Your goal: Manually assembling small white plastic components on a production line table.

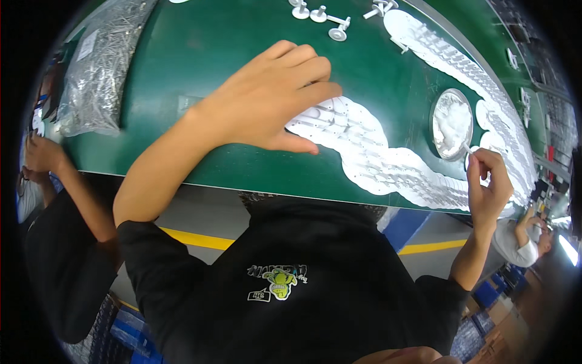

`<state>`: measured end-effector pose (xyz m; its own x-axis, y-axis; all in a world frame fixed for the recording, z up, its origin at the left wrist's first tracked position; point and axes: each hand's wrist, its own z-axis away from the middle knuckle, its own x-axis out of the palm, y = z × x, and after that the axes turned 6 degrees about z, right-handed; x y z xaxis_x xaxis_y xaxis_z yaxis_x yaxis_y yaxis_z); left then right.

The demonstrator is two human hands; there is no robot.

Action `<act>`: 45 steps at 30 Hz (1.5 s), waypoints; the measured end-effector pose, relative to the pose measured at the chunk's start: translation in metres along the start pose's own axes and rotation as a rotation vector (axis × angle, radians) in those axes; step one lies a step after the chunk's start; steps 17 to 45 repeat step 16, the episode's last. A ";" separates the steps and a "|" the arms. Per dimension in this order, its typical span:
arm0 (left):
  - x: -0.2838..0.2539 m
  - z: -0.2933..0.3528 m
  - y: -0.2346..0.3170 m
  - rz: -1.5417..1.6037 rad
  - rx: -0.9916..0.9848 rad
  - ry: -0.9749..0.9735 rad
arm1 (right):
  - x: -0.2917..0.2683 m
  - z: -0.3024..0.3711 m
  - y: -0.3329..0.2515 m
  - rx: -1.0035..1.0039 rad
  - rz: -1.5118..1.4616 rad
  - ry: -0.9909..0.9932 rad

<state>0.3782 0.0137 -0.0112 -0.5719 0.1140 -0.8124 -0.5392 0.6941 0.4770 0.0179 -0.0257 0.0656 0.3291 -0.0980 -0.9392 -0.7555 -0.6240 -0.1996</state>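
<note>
A long row of overlapping white metal discs [370, 148] with small holes lies along the near part of the green table [200, 48]. At its left end my left hand [279, 94] reaches in from above, thumb and fingers curved round the end disc; the fingertips are partly hidden. Out to the right, my right hand [491, 185] pinches a thin pale stick [469, 149], whose tip meets the near edge of a round metal dish [435, 130]. White paste [453, 121] fills much of that dish.
A clear bag of metal pins [100, 73] lies at the left. Several discs with stems [330, 24] stand at the far side, near a second row of white discs [448, 64]. Another person's hand [42, 155] is at the left edge; a person in white [518, 242] sits far right.
</note>
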 end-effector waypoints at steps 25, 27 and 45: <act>0.001 -0.002 0.002 0.030 -0.011 -0.007 | 0.013 0.033 0.061 0.121 0.065 -0.031; 0.001 -0.002 0.002 0.030 -0.011 -0.007 | 0.013 0.033 0.061 0.121 0.065 -0.031; 0.001 -0.002 0.002 0.030 -0.011 -0.007 | 0.013 0.033 0.061 0.121 0.065 -0.031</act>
